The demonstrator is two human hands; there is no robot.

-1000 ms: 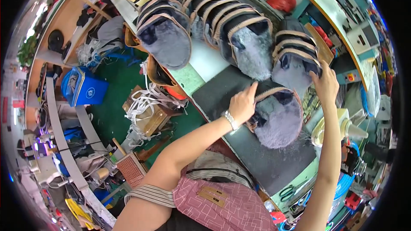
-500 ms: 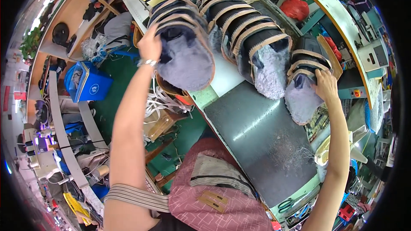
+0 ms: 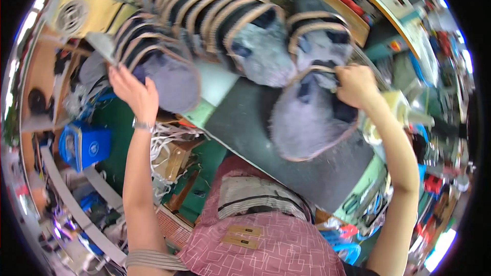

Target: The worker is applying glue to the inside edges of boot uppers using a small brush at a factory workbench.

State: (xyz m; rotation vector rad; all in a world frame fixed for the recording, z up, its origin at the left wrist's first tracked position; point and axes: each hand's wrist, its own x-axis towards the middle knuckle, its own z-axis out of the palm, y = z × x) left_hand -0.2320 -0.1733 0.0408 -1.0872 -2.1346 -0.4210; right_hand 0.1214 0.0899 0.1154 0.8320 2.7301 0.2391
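Note:
My right hand point(image 3: 356, 86) is closed on the upper edge of a rounded fur-lined piece point(image 3: 307, 120), with grey fluffy lining and tan edging, held tilted over the dark work board point(image 3: 240, 117). Just behind it stands a short row of similar pieces point(image 3: 322, 41). My left hand point(image 3: 135, 94) has its fingers stretched out and thumb apart, against the side of the left stack of fur-lined pieces point(image 3: 174, 79). Whether it presses on that stack I cannot tell. Between the two hands runs a long nested row of the same dark pieces point(image 3: 204, 13).
A yellow machine housing with a round vent point(image 3: 76, 15) stands at the far left. On the green floor are a blue bin point(image 3: 87, 145) and a cardboard box point(image 3: 176, 158) with white strips. Scissors point(image 3: 352, 203) lie at the table's near right edge.
My right hand has pulled one fur-lined piece off the right row and brought it nearer over the board. My left hand's fingers have straightened beside the left stack. The whole view has shifted.

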